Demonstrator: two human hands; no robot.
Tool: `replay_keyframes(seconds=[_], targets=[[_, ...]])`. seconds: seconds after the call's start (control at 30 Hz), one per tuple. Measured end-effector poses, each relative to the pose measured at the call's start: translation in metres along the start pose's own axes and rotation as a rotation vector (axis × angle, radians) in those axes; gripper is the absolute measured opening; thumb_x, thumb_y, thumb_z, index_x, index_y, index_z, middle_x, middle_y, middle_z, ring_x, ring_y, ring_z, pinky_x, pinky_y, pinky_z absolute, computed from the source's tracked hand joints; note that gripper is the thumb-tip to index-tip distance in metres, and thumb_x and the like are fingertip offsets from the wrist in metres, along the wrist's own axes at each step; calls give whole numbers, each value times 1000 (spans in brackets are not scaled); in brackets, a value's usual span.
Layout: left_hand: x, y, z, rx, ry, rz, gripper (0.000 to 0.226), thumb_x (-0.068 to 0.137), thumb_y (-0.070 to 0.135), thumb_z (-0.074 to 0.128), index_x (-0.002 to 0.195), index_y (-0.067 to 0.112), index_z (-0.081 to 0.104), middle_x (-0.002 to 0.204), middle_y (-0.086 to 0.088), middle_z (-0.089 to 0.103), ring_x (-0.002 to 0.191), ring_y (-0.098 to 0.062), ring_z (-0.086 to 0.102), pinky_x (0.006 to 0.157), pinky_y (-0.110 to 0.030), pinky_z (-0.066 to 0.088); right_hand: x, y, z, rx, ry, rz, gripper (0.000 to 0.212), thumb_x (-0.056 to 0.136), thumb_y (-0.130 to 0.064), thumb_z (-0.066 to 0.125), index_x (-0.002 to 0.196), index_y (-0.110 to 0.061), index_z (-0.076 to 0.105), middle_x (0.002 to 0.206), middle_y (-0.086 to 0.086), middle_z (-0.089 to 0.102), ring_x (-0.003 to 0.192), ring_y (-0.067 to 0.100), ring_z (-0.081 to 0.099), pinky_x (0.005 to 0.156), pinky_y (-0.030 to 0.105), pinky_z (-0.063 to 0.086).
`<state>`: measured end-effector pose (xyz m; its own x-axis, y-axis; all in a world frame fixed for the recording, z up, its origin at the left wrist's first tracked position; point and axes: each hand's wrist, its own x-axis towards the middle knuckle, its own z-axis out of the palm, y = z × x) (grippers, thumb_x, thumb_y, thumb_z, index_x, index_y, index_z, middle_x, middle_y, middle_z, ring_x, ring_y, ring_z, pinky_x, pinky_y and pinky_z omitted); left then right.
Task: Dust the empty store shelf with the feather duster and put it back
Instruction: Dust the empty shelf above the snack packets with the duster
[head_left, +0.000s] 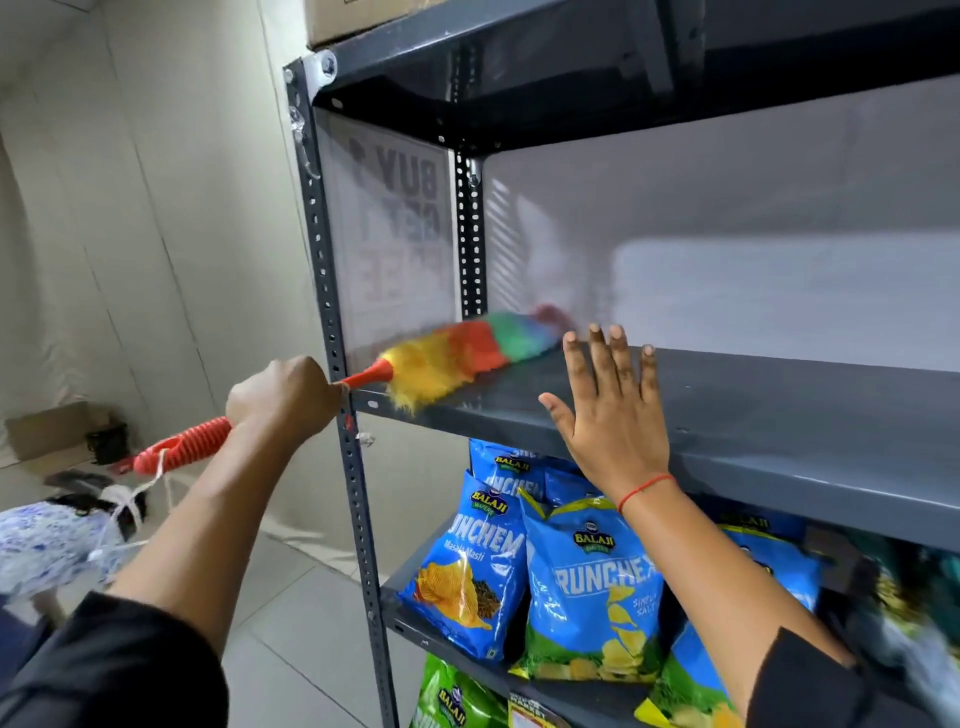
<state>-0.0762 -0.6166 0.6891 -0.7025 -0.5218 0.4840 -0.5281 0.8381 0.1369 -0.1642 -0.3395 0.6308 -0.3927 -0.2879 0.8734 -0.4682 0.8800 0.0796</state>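
Observation:
The feather duster (457, 353) has a ribbed orange-red handle and a fluffy head of yellow, orange, green, blue and red. My left hand (283, 392) grips the handle near the head. The head lies blurred on the left end of the bare grey metal shelf (753, 410), reaching toward the back corner. My right hand (608, 410) is open, fingers spread, its palm facing the shelf's front edge to the right of the duster; a red thread circles the wrist. A white cord hangs from the handle's end.
Blue and green snack bags (587, 587) fill the lower shelves. A perforated grey upright (332, 312) stands at the rack's left front corner. A cardboard box (363, 18) sits on top. The tiled floor at left holds a box, dark items and a person in patterned cloth (47, 545).

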Motion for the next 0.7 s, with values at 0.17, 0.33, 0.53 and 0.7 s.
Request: replay_keyframes(seconds=[0.17, 0.33, 0.53, 0.7], targets=[[9, -15, 5, -111, -104, 148, 34, 84, 53, 53, 78, 24, 70, 75, -5, 67, 74, -29, 62, 68, -32, 52, -11, 12, -8, -73, 31, 56, 64, 90, -47, 33, 138, -4, 31, 142, 23, 35, 133, 37, 19, 105, 58, 11], [16, -17, 13, -140, -80, 164, 42, 83, 55, 52, 53, 26, 57, 66, -1, 61, 68, -30, 59, 60, -29, 43, -19, 31, -18, -139, 66, 112, 64, 89, -47, 35, 136, -5, 35, 140, 23, 40, 132, 39, 28, 105, 58, 12], [23, 24, 29, -330, -237, 448, 30, 82, 50, 60, 65, 27, 68, 57, 5, 62, 55, -16, 56, 54, -25, 44, -28, 52, -31, -169, 130, 185, 64, 90, -49, 34, 139, -7, 31, 143, 21, 35, 134, 33, 18, 107, 55, 14], [30, 66, 39, -180, 65, 476, 34, 84, 55, 50, 89, 29, 71, 88, -9, 70, 78, -33, 64, 60, -30, 43, -37, 72, -43, -258, 146, 213, 63, 91, -47, 35, 139, -5, 29, 143, 22, 35, 134, 34, 18, 107, 56, 14]])
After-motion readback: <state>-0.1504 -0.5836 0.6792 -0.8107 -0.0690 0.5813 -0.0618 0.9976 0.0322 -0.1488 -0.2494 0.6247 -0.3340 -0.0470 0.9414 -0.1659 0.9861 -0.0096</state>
